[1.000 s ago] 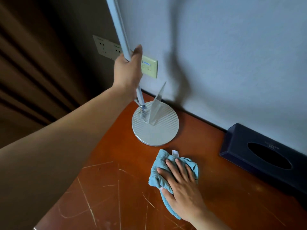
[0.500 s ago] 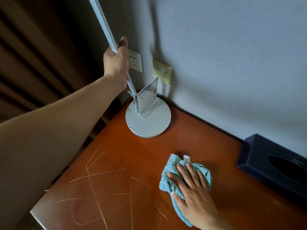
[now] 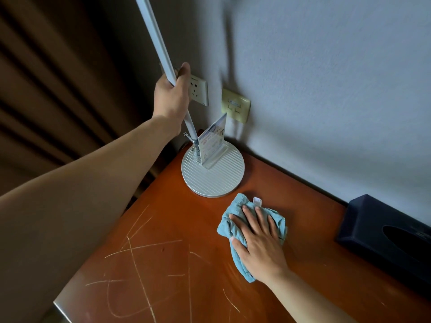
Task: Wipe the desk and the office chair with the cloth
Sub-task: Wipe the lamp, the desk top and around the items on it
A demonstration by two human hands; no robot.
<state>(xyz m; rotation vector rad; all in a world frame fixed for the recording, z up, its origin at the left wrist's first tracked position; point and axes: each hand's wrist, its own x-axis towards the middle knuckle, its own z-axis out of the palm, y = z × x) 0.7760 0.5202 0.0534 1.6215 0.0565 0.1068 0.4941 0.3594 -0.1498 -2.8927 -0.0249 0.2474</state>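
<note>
Reddish-brown wood, crossed by pale scratches, makes up the desk (image 3: 163, 229) top, which runs back to a grey-blue wall (image 3: 326, 78) with brown curtains (image 3: 58, 89) hanging on the left.

On that top the right hand (image 3: 258, 243) lies flat with fingers straight and spread, pressing down on a crumpled light-blue cloth (image 3: 229, 220). The cloth sits near the middle of the desk, just in front of the lamp base, and a small white label (image 3: 257, 201) sticks up from its far edge beyond the fingertips.

The left hand (image 3: 171, 99) reaches out to the far corner and wraps its fingers and thumb round the slim white lamp arm (image 3: 154, 36), which slants up and to the left out of view. Below the hand the arm joins a metal hinge on a round, ribbed white lamp base (image 3: 217, 180) resting on the desk corner. A clear acrylic sign holder (image 3: 213, 141) with a printed card stands on that base, beside the hinge.

Behind the left hand a white wall socket (image 3: 198, 92) is fixed to the wall, with a yellowed wall plate (image 3: 235, 106) just to its right. A dark blue tissue box (image 3: 384, 236) sits against the wall at the right edge of the desk, well apart from the cloth.
</note>
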